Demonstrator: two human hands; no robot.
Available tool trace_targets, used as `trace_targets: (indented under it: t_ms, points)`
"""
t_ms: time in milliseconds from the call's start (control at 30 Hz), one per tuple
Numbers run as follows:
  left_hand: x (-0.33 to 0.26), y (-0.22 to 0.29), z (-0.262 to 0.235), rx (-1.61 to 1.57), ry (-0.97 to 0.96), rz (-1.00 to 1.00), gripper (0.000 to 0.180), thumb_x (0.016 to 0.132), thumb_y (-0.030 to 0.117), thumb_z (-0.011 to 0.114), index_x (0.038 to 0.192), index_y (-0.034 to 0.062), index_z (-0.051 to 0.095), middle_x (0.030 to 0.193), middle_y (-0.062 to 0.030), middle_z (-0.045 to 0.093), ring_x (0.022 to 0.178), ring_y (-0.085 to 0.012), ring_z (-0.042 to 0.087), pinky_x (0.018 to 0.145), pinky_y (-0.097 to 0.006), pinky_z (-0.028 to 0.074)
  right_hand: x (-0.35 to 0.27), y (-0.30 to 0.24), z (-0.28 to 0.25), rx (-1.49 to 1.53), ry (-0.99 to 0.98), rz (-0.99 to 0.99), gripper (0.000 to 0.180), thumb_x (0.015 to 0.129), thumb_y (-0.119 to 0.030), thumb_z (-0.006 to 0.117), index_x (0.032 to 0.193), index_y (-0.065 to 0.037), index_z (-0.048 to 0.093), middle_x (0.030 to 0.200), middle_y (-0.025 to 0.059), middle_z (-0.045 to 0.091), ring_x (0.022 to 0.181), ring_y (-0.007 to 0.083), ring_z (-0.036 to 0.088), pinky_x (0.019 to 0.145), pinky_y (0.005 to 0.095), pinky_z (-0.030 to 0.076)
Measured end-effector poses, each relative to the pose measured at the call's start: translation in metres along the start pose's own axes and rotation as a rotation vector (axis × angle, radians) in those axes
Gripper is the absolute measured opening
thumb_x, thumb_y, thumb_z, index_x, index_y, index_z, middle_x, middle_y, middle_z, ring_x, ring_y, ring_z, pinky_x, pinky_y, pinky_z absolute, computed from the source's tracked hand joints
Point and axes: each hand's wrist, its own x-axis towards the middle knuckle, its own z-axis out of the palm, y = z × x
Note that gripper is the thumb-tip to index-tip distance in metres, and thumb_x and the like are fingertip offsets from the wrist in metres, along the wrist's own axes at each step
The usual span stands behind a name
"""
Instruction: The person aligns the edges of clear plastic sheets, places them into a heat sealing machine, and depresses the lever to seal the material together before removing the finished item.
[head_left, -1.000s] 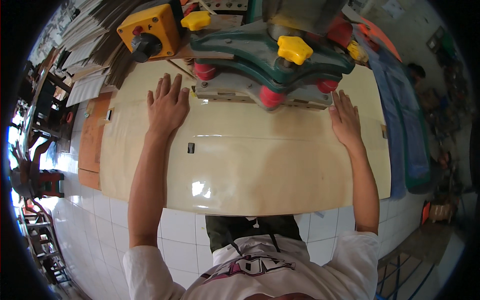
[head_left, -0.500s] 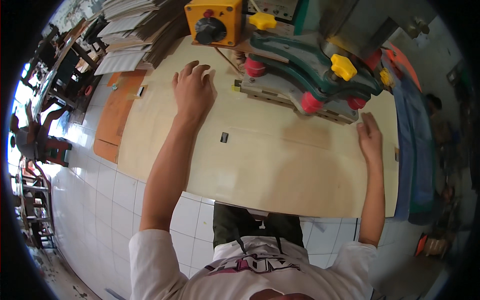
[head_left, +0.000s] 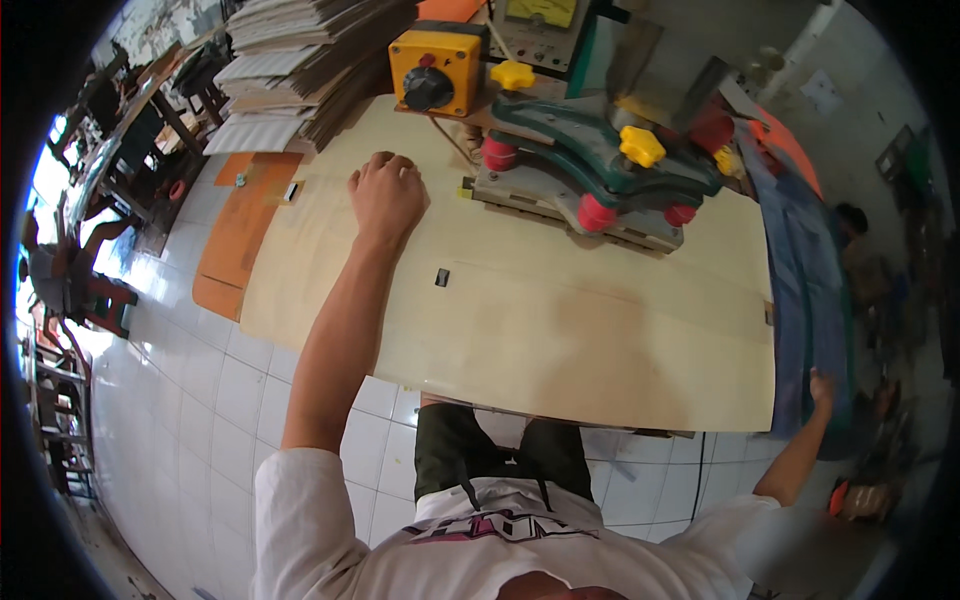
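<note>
My left hand (head_left: 388,198) rests on the left of the pale yellow tabletop (head_left: 480,330), its fingers curled in and nothing showing in them. It lies to the left of a green machine head (head_left: 600,150) with red knobs underneath and yellow star knobs on top. A small black rectangular piece (head_left: 442,277) lies on the tabletop near my left forearm. Out past the table's right edge, my right hand (head_left: 821,386) is at the near part of a long blue sheet material (head_left: 800,270). Its fingers are small in view, and whether they grip the material cannot be made out.
A yellow control box (head_left: 435,72) with a black dial and a meter unit (head_left: 540,30) stand at the back. Stacked grey-white boards (head_left: 290,75) rise at the back left. An orange board (head_left: 240,240) borders the table's left side. A person (head_left: 60,275) is far left.
My right hand has left the tabletop beside the machine and moved right and nearer, to the blue material. My left hand's fingers have curled in. The view has shifted slightly.
</note>
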Motion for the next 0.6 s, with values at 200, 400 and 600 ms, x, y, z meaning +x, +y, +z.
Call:
trace_targets:
  t_ms: [200, 400, 600]
  points:
    - [0.000, -0.005, -0.006, 0.058, 0.021, 0.042, 0.025, 0.089, 0.025, 0.058, 0.098, 0.0093, 0.074, 0.115, -0.0108, 0.067, 0.114, -0.0290, 0.060, 0.108, -0.051, 0.034, -0.006, 0.012, 0.025, 0.165, 0.036, -0.168, 0.052, 0.098, -0.037, 0.055, 0.137, -0.003, 0.056, 0.134, 0.0251, 0.058, 0.129, 0.0405, 0.052, 0.110, 0.0449, 0.040]
    - [-0.001, -0.008, -0.008, 0.171, 0.009, 0.073, 0.027, 0.090, 0.026, 0.056, 0.100, 0.0075, 0.073, 0.115, -0.0126, 0.066, 0.114, -0.0308, 0.059, 0.109, -0.055, 0.033, 0.016, 0.003, 0.021, 0.149, -0.008, -0.245, 0.032, 0.090, -0.027, 0.063, 0.113, -0.008, 0.073, 0.121, 0.0228, 0.066, 0.114, 0.0422, 0.061, 0.098, 0.0470, 0.048]
    - [-0.002, 0.000, 0.002, 0.138, 0.007, 0.085, 0.027, 0.090, 0.026, 0.056, 0.100, 0.0063, 0.073, 0.114, -0.0139, 0.066, 0.112, -0.0322, 0.060, 0.109, -0.054, 0.034, 0.014, 0.027, -0.004, 0.230, 0.252, -0.306, 0.017, 0.084, -0.020, 0.062, 0.088, -0.008, 0.075, 0.103, 0.0223, 0.069, 0.099, 0.0417, 0.066, 0.082, 0.0508, 0.051]
